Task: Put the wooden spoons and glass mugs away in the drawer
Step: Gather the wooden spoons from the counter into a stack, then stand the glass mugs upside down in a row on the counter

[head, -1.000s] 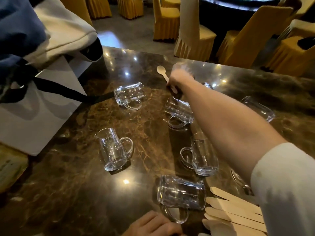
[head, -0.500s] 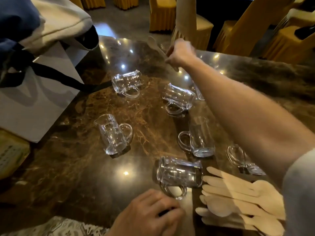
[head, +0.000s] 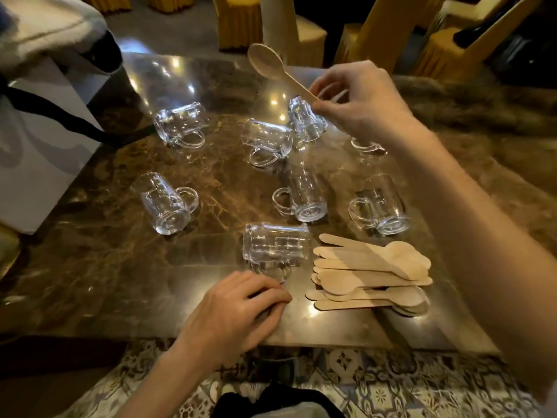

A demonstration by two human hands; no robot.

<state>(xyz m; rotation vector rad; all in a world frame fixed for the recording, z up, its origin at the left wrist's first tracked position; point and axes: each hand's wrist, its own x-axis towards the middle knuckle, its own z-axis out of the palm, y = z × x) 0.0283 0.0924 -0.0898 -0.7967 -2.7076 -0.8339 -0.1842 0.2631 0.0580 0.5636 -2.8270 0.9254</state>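
My right hand (head: 358, 101) pinches the handle of a wooden spoon (head: 272, 66) and holds it in the air above the far mugs, bowl pointing up and left. A stack of several wooden spoons (head: 370, 276) lies near the front edge of the brown marble table (head: 105, 267). Several glass mugs lie tipped on their sides across the table, one (head: 275, 247) just left of the stack, another (head: 164, 203) further left. My left hand (head: 238, 312) rests on the table in front of the nearest mug, fingers curled, holding nothing I can see. No drawer is in view.
A white paper bag (head: 39, 152) with black straps stands at the table's left side, cloth draped above it. Yellow-covered chairs (head: 241, 19) stand beyond the far edge. Patterned floor tiles (head: 376, 384) show below the near edge.
My right hand has lifted the spoon off the far part of the table and drawn it back towards me. The view has dropped, bringing my left hand and the spoon stack fully into sight.
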